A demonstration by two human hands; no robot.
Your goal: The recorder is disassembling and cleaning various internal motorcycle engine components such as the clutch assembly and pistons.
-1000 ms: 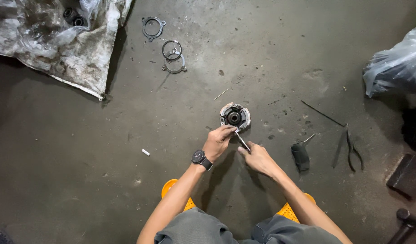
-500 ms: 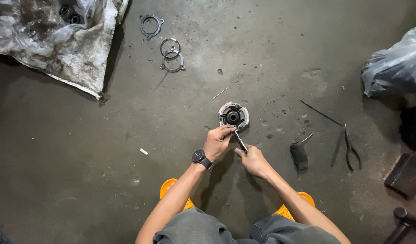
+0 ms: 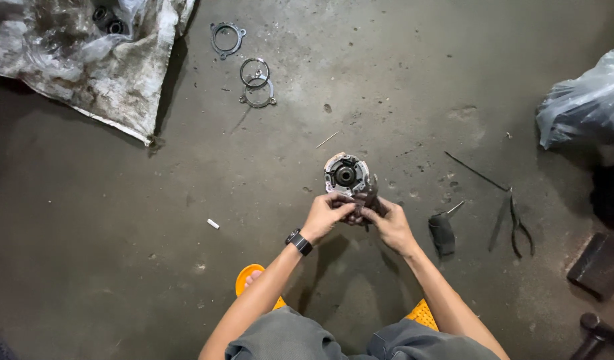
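A round metal machine part (image 3: 345,175) with a dark central hub stands on the concrete floor in front of me. My left hand (image 3: 327,215), with a black watch on its wrist, grips a thin metal tool (image 3: 370,195) just below the part. My right hand (image 3: 389,223) closes on the same tool from the right, fingers touching the left hand. The tool's tip reaches the part's lower right edge.
Metal rings (image 3: 256,81) and a ring-shaped gasket (image 3: 227,39) lie on the floor at the back. A dirty plastic sheet (image 3: 87,60) covers the back left. A screwdriver (image 3: 444,230), pliers (image 3: 517,223) and a plastic bag (image 3: 583,103) sit to the right. Orange sandals (image 3: 253,280) are on my feet.
Both hands have drawn together on the tool beneath the round part; earlier the right hand held the tool a little apart from the left.
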